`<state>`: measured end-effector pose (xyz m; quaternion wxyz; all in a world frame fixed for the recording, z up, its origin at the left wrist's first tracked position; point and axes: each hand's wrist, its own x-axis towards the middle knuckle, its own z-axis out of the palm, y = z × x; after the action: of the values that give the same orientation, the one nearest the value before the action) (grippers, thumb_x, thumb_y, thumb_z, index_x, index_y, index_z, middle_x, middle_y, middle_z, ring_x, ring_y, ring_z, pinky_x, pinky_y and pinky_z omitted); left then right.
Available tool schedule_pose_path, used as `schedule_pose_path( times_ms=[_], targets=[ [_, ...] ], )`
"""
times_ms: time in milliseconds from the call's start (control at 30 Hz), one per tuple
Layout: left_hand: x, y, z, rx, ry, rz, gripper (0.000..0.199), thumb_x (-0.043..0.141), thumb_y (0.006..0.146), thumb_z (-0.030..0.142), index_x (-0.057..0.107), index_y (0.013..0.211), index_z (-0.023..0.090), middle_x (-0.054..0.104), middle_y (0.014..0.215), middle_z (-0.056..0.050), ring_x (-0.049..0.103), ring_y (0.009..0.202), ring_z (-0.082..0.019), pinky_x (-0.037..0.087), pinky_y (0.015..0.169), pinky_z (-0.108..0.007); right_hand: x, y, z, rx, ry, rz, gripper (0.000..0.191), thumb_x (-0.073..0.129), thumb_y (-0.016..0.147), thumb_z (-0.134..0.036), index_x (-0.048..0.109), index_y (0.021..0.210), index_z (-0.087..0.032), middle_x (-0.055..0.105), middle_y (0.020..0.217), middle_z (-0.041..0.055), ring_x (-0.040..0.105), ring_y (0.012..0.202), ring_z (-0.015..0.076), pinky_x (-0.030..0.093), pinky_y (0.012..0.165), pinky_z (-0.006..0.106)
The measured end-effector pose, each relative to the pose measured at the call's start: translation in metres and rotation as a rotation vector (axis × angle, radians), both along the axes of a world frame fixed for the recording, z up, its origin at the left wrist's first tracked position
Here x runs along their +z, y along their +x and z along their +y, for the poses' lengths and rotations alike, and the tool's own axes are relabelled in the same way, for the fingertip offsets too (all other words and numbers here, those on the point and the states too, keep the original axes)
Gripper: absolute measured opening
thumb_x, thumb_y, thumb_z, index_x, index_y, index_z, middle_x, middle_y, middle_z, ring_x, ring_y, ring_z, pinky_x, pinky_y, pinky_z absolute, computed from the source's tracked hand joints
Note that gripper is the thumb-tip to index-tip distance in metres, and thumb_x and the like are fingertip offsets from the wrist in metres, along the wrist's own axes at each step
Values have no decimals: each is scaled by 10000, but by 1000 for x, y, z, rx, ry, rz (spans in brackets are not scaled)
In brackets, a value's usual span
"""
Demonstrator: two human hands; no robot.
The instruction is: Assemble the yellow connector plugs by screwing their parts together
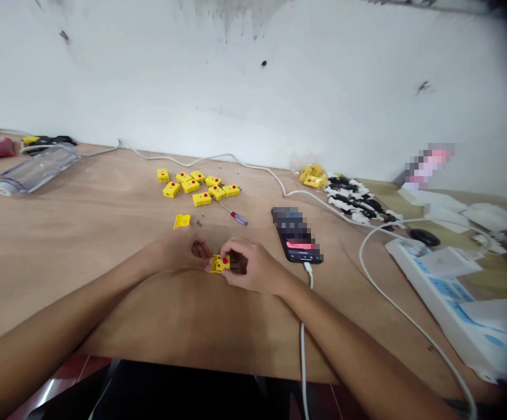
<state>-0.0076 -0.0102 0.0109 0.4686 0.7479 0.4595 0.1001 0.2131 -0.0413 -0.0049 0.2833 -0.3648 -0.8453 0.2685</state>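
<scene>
Near the middle of the wooden table, a small yellow plug housing with a red dot is held between both hands. My left hand pinches its left end. The thumb and fingers of my right hand close on its right side. Just behind my left hand lies a loose yellow cover, with a few tiny screws beside it. Farther back sit several yellow plugs with red dots. A screwdriver with a clear purplish handle points toward them.
A phone with a white cable lies right of my hands. Beyond it are a bag of yellow parts, black and white pieces and a white power strip. A clear bottle lies far left.
</scene>
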Motion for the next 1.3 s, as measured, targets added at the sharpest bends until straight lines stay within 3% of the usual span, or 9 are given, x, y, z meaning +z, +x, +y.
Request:
schedule_pose_path(
  times_ms=[233, 633, 1067, 1300],
  targets=[
    [3, 0, -1, -9, -10, 28, 164, 683, 716, 229, 742, 860, 176, 699, 688, 6, 620, 620, -135, 457, 538, -220, -2, 2, 2, 17, 0, 11, 182, 680, 729, -137, 617, 888, -198, 641, 849, 2, 556, 729, 123, 432, 689, 245],
    [3, 3, -8, -2, 140, 89, 143, 632, 714, 207, 704, 828, 160, 648, 644, 13, 586, 586, -140, 456, 560, -250, -6, 3, 3, 25, 26, 18, 181, 686, 730, -138, 618, 888, -198, 653, 859, 7, 573, 742, 129, 444, 716, 256],
    [9, 3, -8, -7, 113, 163, 185, 625, 718, 162, 736, 867, 160, 665, 672, 5, 579, 612, -138, 427, 556, -239, -5, 4, 3, 28, -1, 9, 186, 693, 739, -151, 620, 903, -199, 657, 885, 11, 579, 762, 133, 454, 728, 263],
    [10, 2, -9, -29, 107, 81, 162, 622, 717, 157, 723, 845, 150, 654, 661, 13, 573, 603, -124, 433, 561, -233, -6, 4, 3, 28, -19, 12, 168, 679, 757, -167, 618, 910, -199, 662, 898, 21, 592, 778, 141, 462, 737, 270]
  ],
)
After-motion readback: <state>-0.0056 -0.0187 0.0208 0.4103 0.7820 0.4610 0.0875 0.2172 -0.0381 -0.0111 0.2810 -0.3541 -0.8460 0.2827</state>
